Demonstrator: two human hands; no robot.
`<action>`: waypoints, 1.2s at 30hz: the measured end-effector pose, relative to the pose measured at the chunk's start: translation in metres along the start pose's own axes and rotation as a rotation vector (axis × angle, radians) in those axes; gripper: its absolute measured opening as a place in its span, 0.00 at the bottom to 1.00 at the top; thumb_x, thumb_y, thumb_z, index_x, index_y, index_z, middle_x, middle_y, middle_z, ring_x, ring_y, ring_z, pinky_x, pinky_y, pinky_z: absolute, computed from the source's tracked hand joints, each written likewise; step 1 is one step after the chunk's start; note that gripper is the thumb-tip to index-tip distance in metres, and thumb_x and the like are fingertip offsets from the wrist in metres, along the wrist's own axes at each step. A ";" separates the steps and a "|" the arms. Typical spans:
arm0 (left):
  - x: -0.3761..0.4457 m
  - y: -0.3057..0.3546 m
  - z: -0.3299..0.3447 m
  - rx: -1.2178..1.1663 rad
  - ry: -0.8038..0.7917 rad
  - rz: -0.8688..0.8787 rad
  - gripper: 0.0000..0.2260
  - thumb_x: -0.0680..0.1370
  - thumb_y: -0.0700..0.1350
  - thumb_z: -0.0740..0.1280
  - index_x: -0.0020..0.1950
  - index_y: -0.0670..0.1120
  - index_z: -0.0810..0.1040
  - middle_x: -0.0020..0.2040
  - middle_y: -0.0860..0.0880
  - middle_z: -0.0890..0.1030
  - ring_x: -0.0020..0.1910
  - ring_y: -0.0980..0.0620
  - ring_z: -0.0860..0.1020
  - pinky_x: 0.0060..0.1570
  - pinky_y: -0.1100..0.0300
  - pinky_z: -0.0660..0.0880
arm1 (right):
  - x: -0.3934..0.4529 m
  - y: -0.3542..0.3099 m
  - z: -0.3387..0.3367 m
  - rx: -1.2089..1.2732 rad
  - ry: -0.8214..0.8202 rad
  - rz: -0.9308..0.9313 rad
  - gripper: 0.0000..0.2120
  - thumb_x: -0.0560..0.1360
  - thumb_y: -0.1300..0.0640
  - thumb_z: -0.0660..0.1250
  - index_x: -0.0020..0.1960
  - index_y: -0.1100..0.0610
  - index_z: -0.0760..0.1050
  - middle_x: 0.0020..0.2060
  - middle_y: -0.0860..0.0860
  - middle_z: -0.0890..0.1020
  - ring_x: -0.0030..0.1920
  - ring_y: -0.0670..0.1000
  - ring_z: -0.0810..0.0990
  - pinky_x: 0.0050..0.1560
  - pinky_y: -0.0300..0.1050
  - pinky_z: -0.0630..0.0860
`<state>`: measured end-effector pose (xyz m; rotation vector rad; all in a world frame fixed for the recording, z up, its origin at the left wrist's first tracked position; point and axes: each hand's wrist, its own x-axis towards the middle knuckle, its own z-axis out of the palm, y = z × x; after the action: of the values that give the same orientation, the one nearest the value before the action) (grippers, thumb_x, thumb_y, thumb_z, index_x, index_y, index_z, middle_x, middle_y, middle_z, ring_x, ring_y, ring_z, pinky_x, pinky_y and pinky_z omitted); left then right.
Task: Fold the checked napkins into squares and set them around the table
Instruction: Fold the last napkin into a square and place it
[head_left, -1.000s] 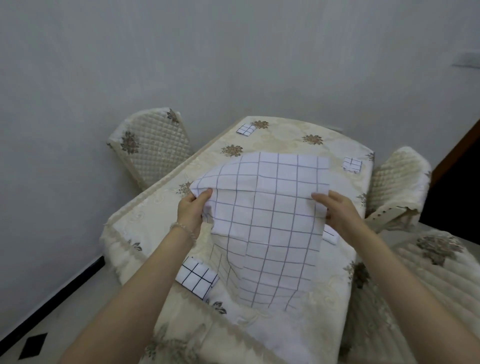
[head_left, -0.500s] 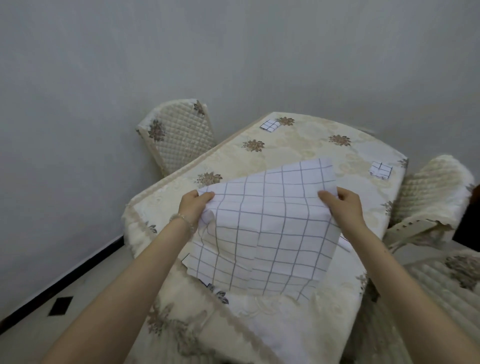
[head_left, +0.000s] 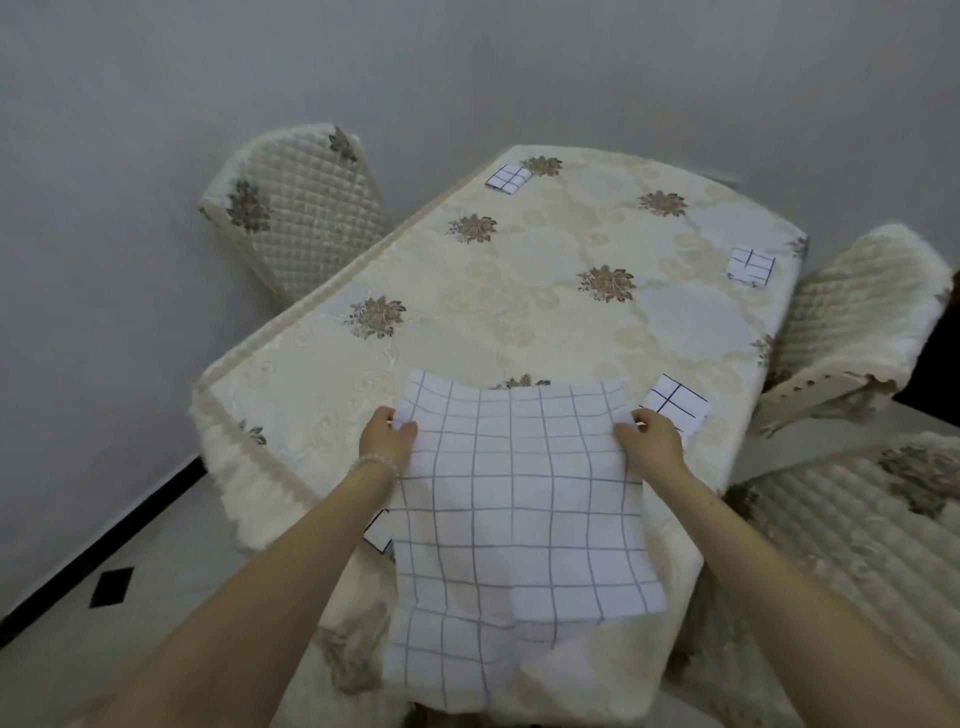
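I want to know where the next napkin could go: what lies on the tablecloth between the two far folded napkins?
In the head view, only bare tablecloth with a woven flower lies between the far left napkin and the far right napkin.

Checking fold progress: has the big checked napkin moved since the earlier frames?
Yes. The big checked napkin, pinched by the left hand and right hand, has come down toward the table's near edge.

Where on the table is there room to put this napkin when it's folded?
The left edge is bare between the far-left folded napkin and the left hand. The middle of the tablecloth is bare too. It is crowded near the right hand, beside a folded napkin.
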<state>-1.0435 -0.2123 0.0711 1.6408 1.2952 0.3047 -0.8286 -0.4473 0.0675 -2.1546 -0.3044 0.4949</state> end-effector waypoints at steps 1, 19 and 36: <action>0.003 -0.004 0.003 0.010 -0.003 -0.003 0.06 0.77 0.39 0.63 0.40 0.43 0.69 0.34 0.48 0.70 0.36 0.48 0.70 0.32 0.60 0.64 | 0.002 0.007 0.004 -0.005 -0.001 0.011 0.11 0.73 0.57 0.63 0.47 0.65 0.77 0.38 0.54 0.77 0.40 0.55 0.73 0.35 0.45 0.66; 0.052 -0.025 0.013 -0.158 0.038 -0.026 0.03 0.78 0.41 0.63 0.47 0.42 0.72 0.34 0.48 0.72 0.35 0.49 0.70 0.32 0.62 0.66 | 0.036 0.014 0.044 0.136 0.085 0.084 0.02 0.75 0.63 0.65 0.45 0.61 0.77 0.35 0.53 0.77 0.35 0.49 0.74 0.33 0.40 0.69; 0.102 0.019 -0.015 -0.142 0.099 0.142 0.04 0.77 0.41 0.65 0.45 0.42 0.73 0.32 0.49 0.74 0.31 0.54 0.70 0.32 0.62 0.67 | 0.067 -0.027 0.039 0.227 -0.002 0.068 0.03 0.72 0.65 0.68 0.44 0.59 0.78 0.37 0.55 0.81 0.38 0.54 0.78 0.43 0.46 0.75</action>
<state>-1.0021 -0.1169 0.0571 1.6162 1.2035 0.5581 -0.7876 -0.3773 0.0523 -1.9484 -0.1673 0.5432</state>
